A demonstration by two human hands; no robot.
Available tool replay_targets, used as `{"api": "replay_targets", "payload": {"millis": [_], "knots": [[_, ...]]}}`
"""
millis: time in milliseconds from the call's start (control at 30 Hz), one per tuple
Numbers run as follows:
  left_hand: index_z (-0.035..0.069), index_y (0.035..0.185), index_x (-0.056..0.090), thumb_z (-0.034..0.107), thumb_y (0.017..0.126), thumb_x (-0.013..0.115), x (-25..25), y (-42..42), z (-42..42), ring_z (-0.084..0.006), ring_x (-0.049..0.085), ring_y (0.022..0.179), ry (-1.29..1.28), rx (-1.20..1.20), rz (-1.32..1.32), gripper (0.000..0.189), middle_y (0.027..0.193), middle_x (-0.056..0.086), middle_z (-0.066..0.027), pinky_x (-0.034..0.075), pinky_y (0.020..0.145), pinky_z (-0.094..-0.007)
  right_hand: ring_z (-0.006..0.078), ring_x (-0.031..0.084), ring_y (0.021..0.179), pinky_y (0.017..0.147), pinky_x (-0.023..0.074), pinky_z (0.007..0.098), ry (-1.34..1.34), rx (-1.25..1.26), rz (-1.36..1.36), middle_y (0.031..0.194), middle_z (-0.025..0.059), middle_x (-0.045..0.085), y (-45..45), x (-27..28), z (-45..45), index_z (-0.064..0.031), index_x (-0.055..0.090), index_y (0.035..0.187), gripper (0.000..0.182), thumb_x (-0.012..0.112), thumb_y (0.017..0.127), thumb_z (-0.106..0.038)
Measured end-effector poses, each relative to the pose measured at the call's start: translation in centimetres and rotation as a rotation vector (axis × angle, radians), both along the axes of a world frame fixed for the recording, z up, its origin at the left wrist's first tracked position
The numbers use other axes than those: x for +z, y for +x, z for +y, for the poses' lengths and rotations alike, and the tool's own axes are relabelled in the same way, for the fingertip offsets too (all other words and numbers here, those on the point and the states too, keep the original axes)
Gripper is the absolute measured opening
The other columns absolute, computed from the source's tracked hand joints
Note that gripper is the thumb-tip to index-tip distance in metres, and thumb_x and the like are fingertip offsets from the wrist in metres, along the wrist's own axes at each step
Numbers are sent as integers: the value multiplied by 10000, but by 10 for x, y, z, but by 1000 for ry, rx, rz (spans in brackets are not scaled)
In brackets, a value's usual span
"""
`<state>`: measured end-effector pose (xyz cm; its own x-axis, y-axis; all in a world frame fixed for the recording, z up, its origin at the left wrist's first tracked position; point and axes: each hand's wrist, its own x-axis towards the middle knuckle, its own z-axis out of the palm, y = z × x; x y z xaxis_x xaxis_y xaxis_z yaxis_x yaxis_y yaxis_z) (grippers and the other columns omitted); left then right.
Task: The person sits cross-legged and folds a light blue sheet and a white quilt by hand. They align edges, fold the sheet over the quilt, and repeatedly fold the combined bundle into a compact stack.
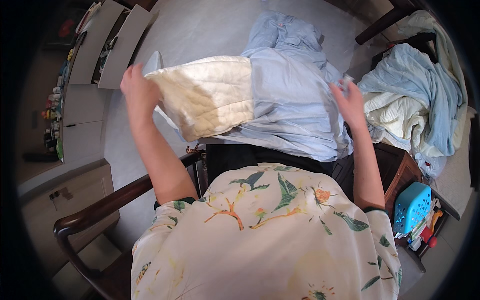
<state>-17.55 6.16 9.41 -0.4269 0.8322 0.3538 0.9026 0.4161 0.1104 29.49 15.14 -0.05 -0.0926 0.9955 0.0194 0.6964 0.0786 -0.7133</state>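
Note:
Across my lap lies a light blue fabric cover [288, 90], wrinkled and trailing away toward the floor. A cream quilted panel [228, 86] rests at its left side, partly in shadow. My left hand [140, 92] is raised at the panel's left end, fingers curled on its edge; the fingertips are partly hidden. Over the right side of the blue fabric is my right hand [350, 103], blurred. A small whitish item [348, 80] shows between its thumb and fingers, too blurred to name.
Heaped blue-and-cream bedding [416, 97] lies to the right, above a dark wooden cabinet [397, 168]. Near it is a turquoise perforated basket [412, 208]. A wooden chair armrest [108, 202] curves on my left. Farther left, a grey cabinet drawer [125, 45] stands pulled out.

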Motion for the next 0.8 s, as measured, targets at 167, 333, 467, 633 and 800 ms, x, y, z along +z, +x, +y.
{"api": "replay_targets", "payload": {"millis": [167,333,467,633,800], "knots": [[25,1254,469,305,802,665,-5,96,72,-356,359,1269,81,-494,-116,567,1340,415,-220,300,1049,-406,367,544,1071,885,445,421,127,206,-169,1185,245,518,-102,-1,30,95,521,1131,751,615,765,-554],[47,1388,333,741,535,673,-80,105,122,-315,280,1344,-665,-348,-142,1151,1423,347,-176,133,1097,-510,338,565,1056,872,456,412,-246,283,-384,1131,215,573,-159,0,52,58,546,1130,699,618,762,-532],[28,1349,389,724,500,706,-115,101,109,-303,371,1295,-927,-369,-332,1143,1357,438,-178,218,1081,-474,331,597,972,831,468,420,-247,315,-356,974,180,637,-144,-36,49,-39,600,1052,450,589,808,-417],[71,1089,612,587,540,752,-96,113,102,-293,582,1042,-928,-425,-342,766,1092,633,-129,446,868,-376,361,609,868,757,468,446,-166,174,-130,865,176,644,-118,-47,24,-64,601,914,302,569,837,-355],[124,1005,650,440,619,737,-41,128,93,-290,628,886,-698,-498,-265,507,925,671,-105,478,763,-389,379,609,793,678,466,442,-1,181,-207,794,182,636,-78,-3,22,-44,585,866,375,598,835,-417]]}}
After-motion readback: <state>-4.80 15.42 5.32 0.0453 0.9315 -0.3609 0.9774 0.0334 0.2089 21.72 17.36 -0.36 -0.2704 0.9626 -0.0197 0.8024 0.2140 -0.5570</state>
